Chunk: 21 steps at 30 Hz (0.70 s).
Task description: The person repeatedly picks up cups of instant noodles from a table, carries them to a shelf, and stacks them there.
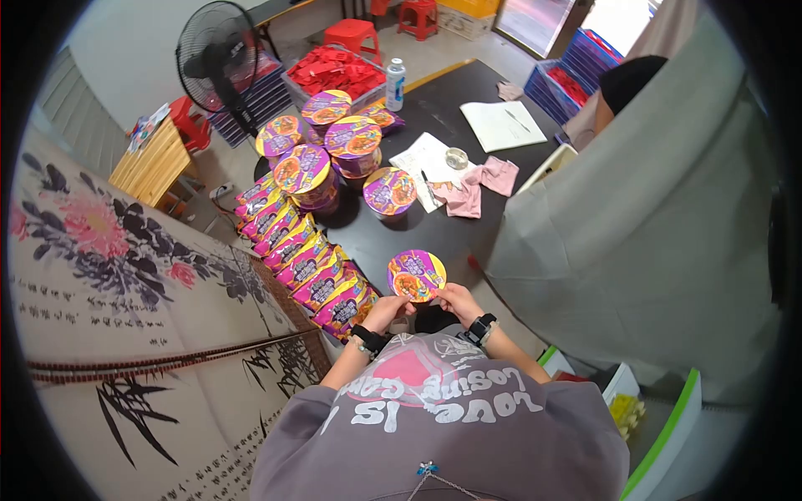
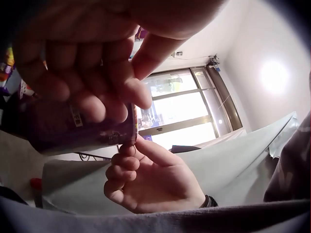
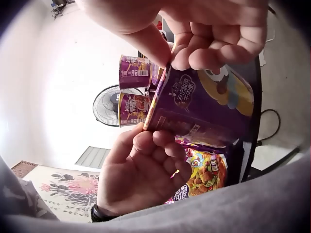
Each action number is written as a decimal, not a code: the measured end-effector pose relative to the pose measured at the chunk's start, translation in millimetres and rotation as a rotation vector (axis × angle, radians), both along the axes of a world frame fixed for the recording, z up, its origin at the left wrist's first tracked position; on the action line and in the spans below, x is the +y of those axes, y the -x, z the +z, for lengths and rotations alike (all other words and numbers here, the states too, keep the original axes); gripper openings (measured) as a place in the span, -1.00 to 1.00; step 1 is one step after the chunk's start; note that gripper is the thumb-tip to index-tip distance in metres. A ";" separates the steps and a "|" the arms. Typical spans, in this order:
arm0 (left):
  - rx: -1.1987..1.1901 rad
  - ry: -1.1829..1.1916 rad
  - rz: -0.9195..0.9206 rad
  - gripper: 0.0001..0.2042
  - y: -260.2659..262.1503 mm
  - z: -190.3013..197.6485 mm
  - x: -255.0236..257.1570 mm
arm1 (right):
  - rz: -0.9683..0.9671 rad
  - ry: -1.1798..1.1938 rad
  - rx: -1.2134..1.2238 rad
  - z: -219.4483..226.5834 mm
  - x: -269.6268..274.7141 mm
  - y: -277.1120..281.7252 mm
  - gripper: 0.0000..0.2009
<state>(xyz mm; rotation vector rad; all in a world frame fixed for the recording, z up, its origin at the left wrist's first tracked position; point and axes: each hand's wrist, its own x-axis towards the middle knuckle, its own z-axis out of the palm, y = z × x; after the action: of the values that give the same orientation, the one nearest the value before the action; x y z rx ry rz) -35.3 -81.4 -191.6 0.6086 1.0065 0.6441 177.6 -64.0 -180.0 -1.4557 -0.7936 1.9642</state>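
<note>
A purple instant noodle cup (image 1: 417,275) with a yellow and purple printed lid stands at the near edge of the black table, close to the person's body. My left hand (image 1: 391,314) pinches the lid's rim at its near left side. Across from it, my right hand (image 1: 461,304) pinches the rim at the near right. In the right wrist view the cup's purple wall (image 3: 204,107) shows, with the thumb and fingertips of both hands right at the rim. Bags of noodles (image 1: 322,288) in pink and purple lie in a row beside the left hand.
Several more noodle cups (image 1: 352,136) stand at the table's far left, one cup (image 1: 389,191) nearer. Pink cloths (image 1: 464,196), an open notebook (image 1: 503,125) and a bottle (image 1: 395,84) lie or stand farther back. A grey curtain (image 1: 635,225) hangs at the right, a printed screen (image 1: 109,250) at the left.
</note>
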 end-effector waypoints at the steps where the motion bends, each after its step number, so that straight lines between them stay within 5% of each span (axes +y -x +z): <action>1: 0.000 0.006 -0.029 -0.71 1.1 -2.5 -0.8 | -0.024 -0.024 -0.021 0.8 -4.9 0.3 -0.90; 13: -0.029 0.021 -0.453 -0.69 -16.2 -2.4 1.7 | -0.317 -0.174 -0.039 11.4 -66.6 -17.4 -0.85; 21: -0.131 0.027 -0.675 -0.69 -71.9 12.7 -1.0 | -0.548 -0.333 -0.082 21.1 -121.5 -56.4 -0.84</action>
<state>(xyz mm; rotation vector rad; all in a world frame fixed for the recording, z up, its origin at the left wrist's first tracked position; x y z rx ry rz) 36.7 -82.4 -178.9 0.8167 0.6259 0.0705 234.0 -185.5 -158.9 -1.3738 -0.6318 1.3041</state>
